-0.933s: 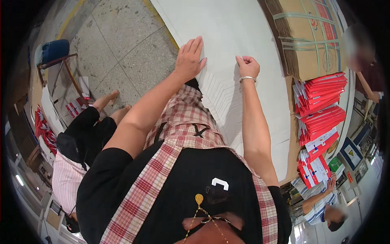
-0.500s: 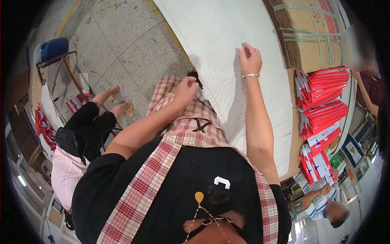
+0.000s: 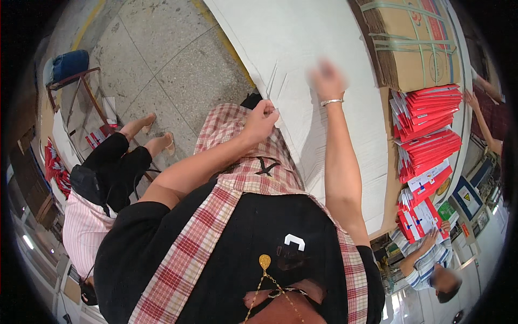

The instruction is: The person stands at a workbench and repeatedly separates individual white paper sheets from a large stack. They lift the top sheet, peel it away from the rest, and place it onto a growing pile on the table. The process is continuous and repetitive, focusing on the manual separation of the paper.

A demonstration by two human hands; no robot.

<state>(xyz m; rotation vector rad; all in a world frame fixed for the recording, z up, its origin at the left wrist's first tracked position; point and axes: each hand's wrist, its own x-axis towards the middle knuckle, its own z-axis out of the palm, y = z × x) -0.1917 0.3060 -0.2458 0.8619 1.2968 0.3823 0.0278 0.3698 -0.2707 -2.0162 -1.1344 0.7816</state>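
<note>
My left hand [image 3: 260, 124] is closed in a pinch at the near left edge of the white-topped table [image 3: 345, 32]. A small pale scrap [image 3: 277, 117], too small to name, shows at its fingertips. Farther right, my right hand [image 3: 327, 82] is over the table's white surface, its fingers smeared by motion. Rows of thin pale strips or lines [image 3: 278, 83] run across the white surface between my hands and down along the near edge.
At the table's right stand strapped cardboard [image 3: 415, 48] and stacks of red-and-white packets [image 3: 429, 143]. A person in a striped shirt [image 3: 426, 270] handles packets beyond them. To my left are another person in black shorts [image 3: 121, 162] and a metal frame [image 3: 81, 81] with a blue container [image 3: 70, 66].
My left hand has moved right to the table edge, and a pale scrap now shows at its fingertips. My right hand has shifted slightly nearer and blurred. A few strips stand out more.
</note>
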